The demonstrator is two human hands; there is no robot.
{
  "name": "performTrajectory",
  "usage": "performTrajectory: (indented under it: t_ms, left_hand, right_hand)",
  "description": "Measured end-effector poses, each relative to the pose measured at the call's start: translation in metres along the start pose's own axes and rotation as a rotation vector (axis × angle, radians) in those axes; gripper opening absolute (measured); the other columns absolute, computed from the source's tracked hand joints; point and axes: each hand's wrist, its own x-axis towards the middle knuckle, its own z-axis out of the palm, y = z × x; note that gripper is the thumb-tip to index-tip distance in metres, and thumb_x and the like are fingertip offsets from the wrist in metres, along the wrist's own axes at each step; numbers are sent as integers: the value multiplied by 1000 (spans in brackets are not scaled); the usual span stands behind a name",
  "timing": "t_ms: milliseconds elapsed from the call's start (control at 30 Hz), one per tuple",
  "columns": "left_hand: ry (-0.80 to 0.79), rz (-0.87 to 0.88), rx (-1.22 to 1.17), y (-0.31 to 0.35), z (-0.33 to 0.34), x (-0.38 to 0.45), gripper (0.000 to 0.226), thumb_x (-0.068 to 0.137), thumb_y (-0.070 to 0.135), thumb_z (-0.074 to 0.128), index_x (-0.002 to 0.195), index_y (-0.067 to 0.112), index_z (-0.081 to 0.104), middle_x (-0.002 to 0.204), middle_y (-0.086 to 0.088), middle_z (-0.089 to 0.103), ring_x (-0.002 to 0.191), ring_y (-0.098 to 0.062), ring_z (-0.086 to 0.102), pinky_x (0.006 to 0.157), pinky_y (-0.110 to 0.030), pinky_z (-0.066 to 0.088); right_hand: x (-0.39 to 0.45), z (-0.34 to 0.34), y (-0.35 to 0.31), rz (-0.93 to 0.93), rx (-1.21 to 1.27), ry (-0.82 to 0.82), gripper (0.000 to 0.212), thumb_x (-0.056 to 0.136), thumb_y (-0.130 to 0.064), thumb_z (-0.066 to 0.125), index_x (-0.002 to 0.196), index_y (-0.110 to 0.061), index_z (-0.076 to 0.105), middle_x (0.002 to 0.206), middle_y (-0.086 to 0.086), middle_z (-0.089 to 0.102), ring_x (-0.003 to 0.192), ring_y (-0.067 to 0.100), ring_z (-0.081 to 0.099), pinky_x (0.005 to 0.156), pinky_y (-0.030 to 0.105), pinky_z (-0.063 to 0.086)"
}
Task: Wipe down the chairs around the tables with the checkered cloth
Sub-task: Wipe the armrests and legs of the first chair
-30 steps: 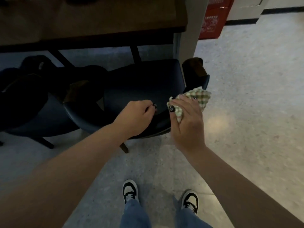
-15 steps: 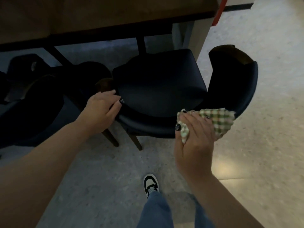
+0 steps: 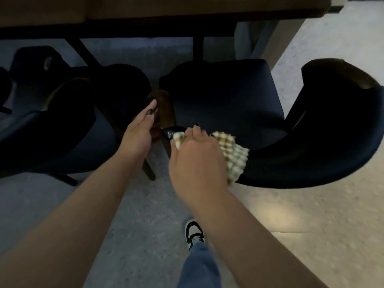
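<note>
The right hand [image 3: 197, 159], just right of the frame's centre, held the checkered cloth [image 3: 232, 154] bunched under its palm, fingers [image 3: 195, 132] curled over the wad and pressing it onto the near edge of the dark blue chair [image 3: 224, 98]. The cloth lay against the chair where the seat met the curved backrest, a small corner peeking out at the left of the hand beside the thumb and the larger crumpled part spilling out to the right; its long axis ran roughly left to right across the frame, slanting down toward the lower right. The chair's seat faced the bench [image 3: 145, 9] along the top of the frame, and its backrest swept around from the centre to the right edge. The left hand [image 3: 139, 138], left of centre, was stretched nearly flat with its fingers straight and close together, pointing up and to the right, their tips at the chair's brown wooden arm end; whether they touched it could not be told. A second dark chair [image 3: 68, 125] stood at the left. One sneaker [image 3: 194, 232] stood on the speckled floor [image 3: 311, 215] at the bottom centre.
</note>
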Motion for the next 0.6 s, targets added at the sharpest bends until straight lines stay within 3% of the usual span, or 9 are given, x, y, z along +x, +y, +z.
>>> performTrajectory:
  t_ms: [100,133,233,333,400,500,600]
  left_hand:
    - [124,-167,-314,-10,7,-6,37,105,24,37,139,19,48,117,2,70,94,-6,69,72,-24,56]
    - [135,-222,-397,-17,8,-8,38,104,25,39,140,14,48,118,-3,69,95,-8,69,68,-23,56]
    - [132,-327,-630,-31,9,-9,38,102,25,42,137,14,51,117,-9,68,97,-19,67,77,-31,52]
    - [137,-313,-659,-32,6,1,38,102,21,40,136,10,52,93,-4,71,83,-17,68,71,-30,53]
    - [168,-340,-653,-33,7,12,41,102,20,40,140,7,48,106,-8,72,96,-21,69,71,-29,55]
    - [307,-380,-563,-28,8,33,44,101,23,42,144,12,43,144,-12,48,132,-26,48,86,-33,50]
    - [345,-351,-485,-18,5,52,44,100,30,42,142,19,47,145,-10,47,131,-28,47,87,-35,53]
  right_hand:
    - [22,-2,-15,26,51,-53,52,103,-35,22,142,-3,38,147,14,39,135,27,36,113,36,26]
    - [32,0,-20,20,72,-72,50,103,-33,21,138,-6,43,140,12,46,129,28,41,106,35,31]
    - [62,0,-32,-12,165,-113,46,103,-33,21,125,-13,55,113,6,56,109,24,51,76,27,26]
    - [86,0,-37,-15,247,-143,46,103,-34,26,126,-7,54,121,11,56,111,25,50,75,25,26]
    - [101,-1,-35,24,324,-161,46,103,-35,31,122,-3,57,122,16,56,111,30,52,79,29,34]
    - [124,1,-30,61,417,-232,45,104,-32,31,122,-1,57,122,18,58,111,33,54,83,31,38]
    - [153,15,-20,260,706,-286,51,101,-42,34,127,-4,55,119,15,61,106,30,58,93,34,46]
